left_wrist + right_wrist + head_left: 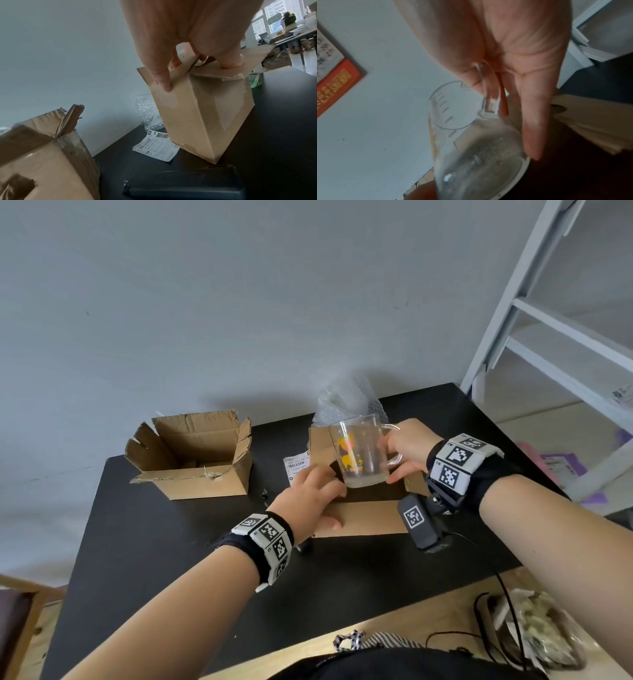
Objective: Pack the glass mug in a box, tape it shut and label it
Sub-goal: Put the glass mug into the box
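A clear glass mug (359,453) with an orange and yellow print hangs upright over the open top of a small brown box (363,517). My right hand (406,451) grips its handle, with fingers through the loop and one finger along the glass (471,148). My left hand (320,491) pinches the box's left flap: in the left wrist view one finger lies outside the flap, others reach inside, and the thumb presses the near flap down on the box (202,115). The inside of the box is hidden.
A larger torn open box (195,463) stands at the left of the black table (154,559). A printed label (156,146) lies between the boxes, with bubble wrap (346,402) behind. A greenish tape roll (255,79) sits past the small box. A white shelf frame (548,320) rises at right.
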Motion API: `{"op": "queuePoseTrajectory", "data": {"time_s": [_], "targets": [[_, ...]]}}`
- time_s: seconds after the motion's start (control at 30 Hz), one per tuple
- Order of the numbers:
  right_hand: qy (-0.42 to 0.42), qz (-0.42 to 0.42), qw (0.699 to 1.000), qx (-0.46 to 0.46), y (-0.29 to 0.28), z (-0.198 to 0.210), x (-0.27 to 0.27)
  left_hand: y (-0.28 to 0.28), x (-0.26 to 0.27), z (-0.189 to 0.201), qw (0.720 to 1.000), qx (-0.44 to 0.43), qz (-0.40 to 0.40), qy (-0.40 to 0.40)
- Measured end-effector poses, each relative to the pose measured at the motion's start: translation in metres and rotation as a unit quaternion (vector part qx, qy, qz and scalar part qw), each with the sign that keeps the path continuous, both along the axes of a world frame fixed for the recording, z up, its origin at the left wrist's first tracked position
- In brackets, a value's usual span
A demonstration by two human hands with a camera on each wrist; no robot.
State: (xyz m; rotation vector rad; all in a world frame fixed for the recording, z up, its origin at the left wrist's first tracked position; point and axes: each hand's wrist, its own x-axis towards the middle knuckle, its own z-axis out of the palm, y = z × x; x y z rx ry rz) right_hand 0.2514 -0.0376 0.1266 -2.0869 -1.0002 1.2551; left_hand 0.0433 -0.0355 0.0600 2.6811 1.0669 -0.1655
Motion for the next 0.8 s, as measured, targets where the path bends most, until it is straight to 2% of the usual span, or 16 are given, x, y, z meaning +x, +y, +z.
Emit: {"op": "queuePoseTrajectory", "data": {"time_s": [0.03,0.1,0.3,0.4,0.5,0.6,0.8], "targets": [[-0.039,0.022,0.999,-0.011,-0.003,0.005,0.0,0.0,-0.001,0.001,1.0,-0.001,0.012,-0.022],[-0.191,0.107,0.975,-0.025,-0.004,0.005,0.007,-0.001,-0.003,0.003,0.998,0.004,0.025,-0.05],[-0.355,0.13,0.925,-0.032,-0.013,0.003,0.008,-0.004,-0.005,-0.001,0.996,0.007,0.027,-0.087],[-0.387,0.139,0.911,-0.026,-0.015,-0.006,0.005,-0.003,-0.005,-0.001,0.995,0.004,0.033,-0.097],[-0.418,0.185,0.889,-0.011,-0.017,-0.013,-0.005,-0.004,-0.005,-0.003,0.995,0.003,0.033,-0.097],[-0.433,0.239,0.869,-0.035,-0.018,-0.022,-0.01,-0.006,-0.004,-0.006,0.995,0.011,0.029,-0.091],[-0.463,0.278,0.84,-0.048,-0.03,-0.037,-0.008,-0.01,-0.001,-0.01,0.996,0.016,0.033,-0.084]]}}
